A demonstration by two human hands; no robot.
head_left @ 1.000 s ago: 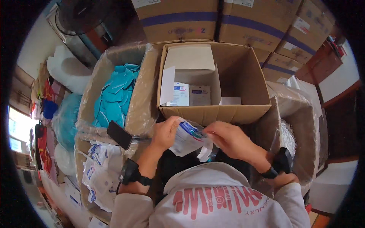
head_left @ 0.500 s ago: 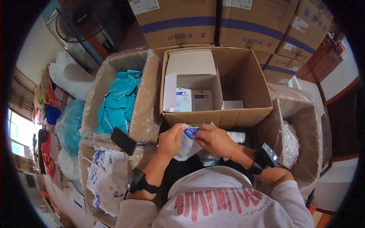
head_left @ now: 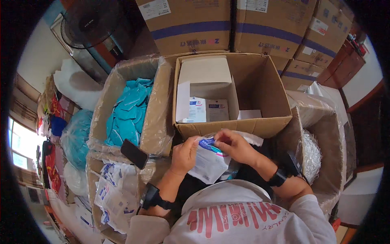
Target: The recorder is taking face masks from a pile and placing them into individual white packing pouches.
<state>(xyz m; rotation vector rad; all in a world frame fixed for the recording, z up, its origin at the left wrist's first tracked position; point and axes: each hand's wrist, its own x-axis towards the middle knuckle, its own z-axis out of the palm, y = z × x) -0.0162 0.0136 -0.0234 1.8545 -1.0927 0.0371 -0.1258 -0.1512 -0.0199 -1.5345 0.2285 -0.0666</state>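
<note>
A white printed packet (head_left: 208,166) with a blue band at its top hangs in front of my body, below the big carton. My left hand (head_left: 183,156) pinches its upper left corner. At its upper right edge, the fingers and thumb of my right hand (head_left: 236,147) are pressed together on the packet. Between the hands, a sliver of teal shows near the packet's top. More white packets (head_left: 115,195) lie in the box at my lower left. Teal folded pieces (head_left: 128,112) fill the box beyond it.
An open carton (head_left: 231,127) ahead holds a white box (head_left: 205,70) with packets standing inside. A black phone (head_left: 134,153) rests on the left boxes' edge. On the right, a lined box (head_left: 325,171) holds clear, shiny strips (head_left: 310,158). Sealed cartons (head_left: 191,30) stand behind.
The packet has opened out flatter, and more of its printed front shows. My right hand has shifted slightly right along its top edge. My left hand keeps its grip.
</note>
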